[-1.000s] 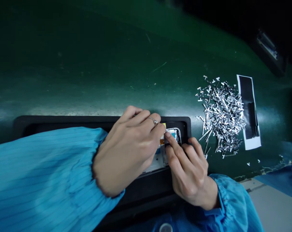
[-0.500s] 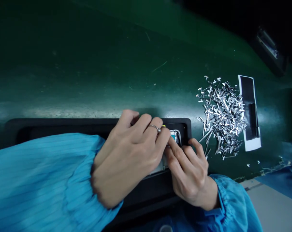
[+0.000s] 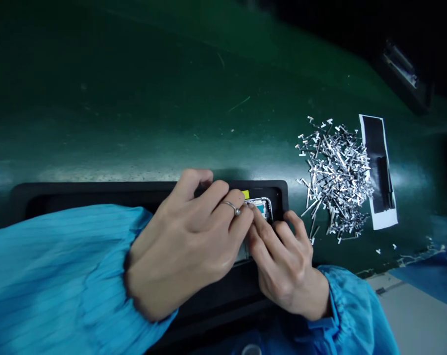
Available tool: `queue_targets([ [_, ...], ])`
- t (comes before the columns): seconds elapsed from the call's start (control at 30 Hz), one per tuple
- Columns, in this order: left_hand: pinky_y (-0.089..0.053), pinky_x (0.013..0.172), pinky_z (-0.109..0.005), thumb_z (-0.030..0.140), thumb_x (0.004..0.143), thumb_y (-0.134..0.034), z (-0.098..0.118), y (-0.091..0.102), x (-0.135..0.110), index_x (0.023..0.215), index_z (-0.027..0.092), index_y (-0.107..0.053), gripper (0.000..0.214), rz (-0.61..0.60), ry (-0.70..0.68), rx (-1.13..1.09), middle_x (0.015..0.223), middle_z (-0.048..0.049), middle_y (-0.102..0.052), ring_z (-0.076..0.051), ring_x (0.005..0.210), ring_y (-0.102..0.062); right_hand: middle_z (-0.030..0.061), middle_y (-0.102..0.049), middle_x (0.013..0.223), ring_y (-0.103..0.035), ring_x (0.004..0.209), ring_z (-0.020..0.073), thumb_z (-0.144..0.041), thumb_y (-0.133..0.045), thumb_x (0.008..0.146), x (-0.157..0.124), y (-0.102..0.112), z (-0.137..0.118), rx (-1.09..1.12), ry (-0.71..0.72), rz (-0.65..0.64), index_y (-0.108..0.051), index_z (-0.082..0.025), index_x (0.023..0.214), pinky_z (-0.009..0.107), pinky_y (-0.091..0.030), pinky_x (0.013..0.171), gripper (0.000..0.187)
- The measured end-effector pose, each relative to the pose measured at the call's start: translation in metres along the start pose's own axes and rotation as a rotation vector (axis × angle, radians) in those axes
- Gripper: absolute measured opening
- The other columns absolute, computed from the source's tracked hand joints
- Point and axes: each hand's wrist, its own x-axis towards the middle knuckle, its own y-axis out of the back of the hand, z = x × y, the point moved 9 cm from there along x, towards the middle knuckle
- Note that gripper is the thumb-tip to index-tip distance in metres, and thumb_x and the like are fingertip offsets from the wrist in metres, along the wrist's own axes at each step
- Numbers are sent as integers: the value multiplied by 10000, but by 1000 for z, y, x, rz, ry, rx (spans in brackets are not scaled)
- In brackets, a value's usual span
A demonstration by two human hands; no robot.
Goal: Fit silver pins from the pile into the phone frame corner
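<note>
A small device frame (image 3: 263,207) with a metal rim, a teal patch and a yellow tag lies in the right end of a long black tray (image 3: 97,191). My left hand (image 3: 188,241), with a ring on one finger, rests over the frame with its fingers curled down onto it, hiding most of it. From the right, my right hand (image 3: 282,261) presses its index finger onto the frame's near edge, the other fingers bent. Whether a small part sits under the fingertips is hidden. Both arms wear blue sleeves.
A heap of several small silver metal strips (image 3: 334,172) lies on the green belt (image 3: 171,108) right of the tray. Beside the heap sits a white card with a black strip (image 3: 379,167). A dark fixture (image 3: 401,64) stands at the far right, and a pale table edge (image 3: 419,315) shows lower right.
My left hand has slid a little toward me and leftward over the frame, and my right index finger has moved left with it. The view has shifted slightly.
</note>
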Motion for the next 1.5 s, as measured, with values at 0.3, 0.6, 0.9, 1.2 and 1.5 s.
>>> queue_targets([
  [0.3, -330, 557, -344, 124, 850, -356, -18, -13, -9, 690, 129, -532, 238, -25, 143, -110, 704, -53, -528, -184, 646, -431, 162, -506, 1162, -451, 661, 158, -65, -343, 801, -3, 8, 4, 86, -8, 95, -533, -66, 922, 407, -409, 732, 226],
  [0.6, -355, 577, -349, 120, 842, -338, -21, -15, -12, 686, 163, -519, 243, -38, 142, -104, 711, -43, -518, -190, 660, -448, 148, -475, 1203, -441, 672, 180, -101, -346, 812, 1, -1, -3, -71, 42, -35, -495, -74, 1027, 430, -380, 760, 262],
  [0.9, -369, 625, -366, 151, 864, -306, -20, -9, -17, 740, 145, -523, 250, -78, 102, -84, 744, -60, -534, -210, 700, -486, 135, -490, 1190, -432, 661, 174, -71, -339, 795, 1, -1, -5, -85, 37, -24, -480, -88, 1015, 427, -390, 755, 262],
  [1.2, -273, 571, -317, 157, 866, -321, -37, -13, -15, 675, 193, -504, 266, -89, 210, -165, 707, -3, -536, -178, 646, -412, 132, -473, 1210, -431, 662, 171, -79, -360, 799, 1, -2, -4, -92, 34, -48, -494, -98, 995, 428, -384, 768, 238],
  [1.5, -268, 591, -302, 181, 872, -276, -38, -16, -13, 697, 206, -536, 314, -165, 115, -245, 715, 16, -531, -167, 661, -408, 133, -502, 1177, -436, 647, 174, -81, -357, 804, 3, 0, -5, -87, 40, -29, -500, -98, 971, 420, -392, 746, 220],
])
